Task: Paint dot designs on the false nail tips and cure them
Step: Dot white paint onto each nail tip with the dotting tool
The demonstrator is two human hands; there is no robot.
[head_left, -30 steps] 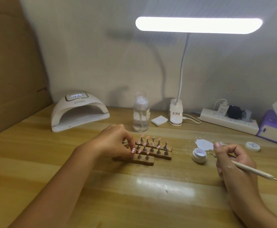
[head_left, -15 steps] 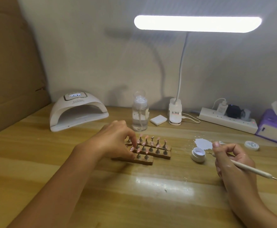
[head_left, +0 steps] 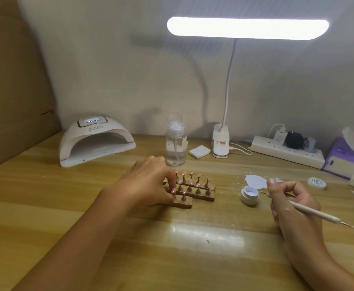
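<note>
Left hand, centre frame: fingers curled over the left end of the wooden holder blocks. Thumb and a fingertip pinch what looks like the front-left stand; the contact is partly hidden by the hand.

Right hand, right of centre: thumb and fingers closed round the dotting tool. Its front tip is just beside the open gel pot, not in it.

Pink false nail tips sit on metal stands in three rows on the blocks, mid-table. Can't make out any dots at this resolution.

Risks, my read:
- Stands are packed tight. Pulling or twisting the front-left one likely clips its neighbours, so tips get knocked askew or pop off.
- Short front block looks only butted against the longer ones, so sideways force slides it.
- If any tips carry wet gel, the left knuckles hanging over the rows could smear them.
- UV nail lamp is at left rear, well apart from the blocks. Moving the tips over there uncured is a chance to tip or smudge them.
- Gel pot is open under the desk lamp, so it may thicken. What looks like its lid sits off to the right.
- White gel smear on the table is just behind the pot. The right wrist or tool shaft could drag through it.
- The tool's rear metal tip sticks out toward lower right and is easy to snag.
- Overloaded tip means the dot runs.
</note>
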